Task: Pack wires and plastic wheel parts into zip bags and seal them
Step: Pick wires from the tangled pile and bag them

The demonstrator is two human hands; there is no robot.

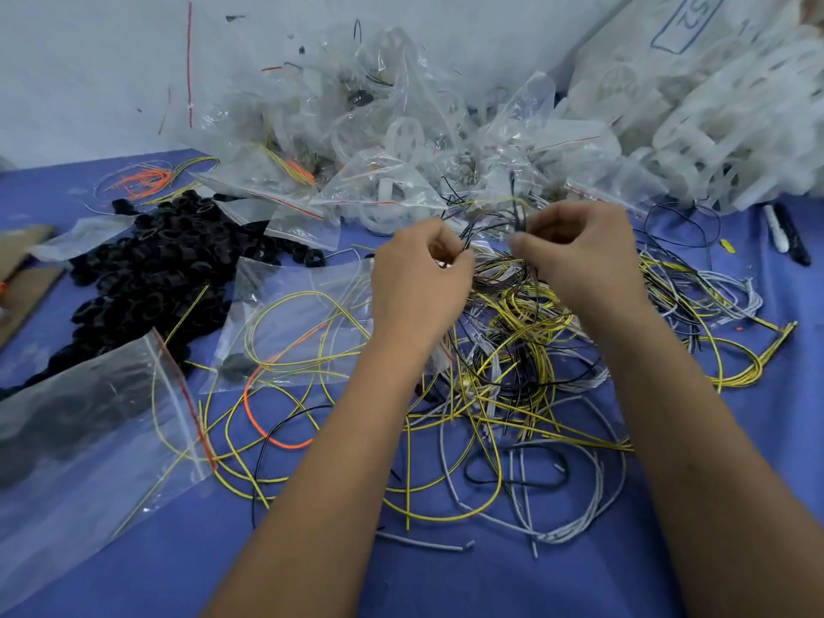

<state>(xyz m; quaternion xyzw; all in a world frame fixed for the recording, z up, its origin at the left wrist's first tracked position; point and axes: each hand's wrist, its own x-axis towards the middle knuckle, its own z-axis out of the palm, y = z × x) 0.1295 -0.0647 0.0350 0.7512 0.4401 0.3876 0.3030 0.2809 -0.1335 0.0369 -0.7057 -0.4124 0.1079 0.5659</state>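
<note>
Both hands up over the wire pile (512,359): left hand (421,272) and right hand (579,252) each pinching thin black wires (495,223) between curled fingers, just before the heap of bags (379,171) on the blue table (446,573).

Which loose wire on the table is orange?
The orange wire curving left of the left forearm, partly under a clear zip bag. The wires around it are yellow, black or grey.

Black rings (151,269): heaped on the left of the blue cloth (446,582).
Markers (787,236): one white, one black, side by side at the right edge.
Cardboard (22,278): at the left edge.
Wall (89,69): pale, behind, with dark marks.
</note>
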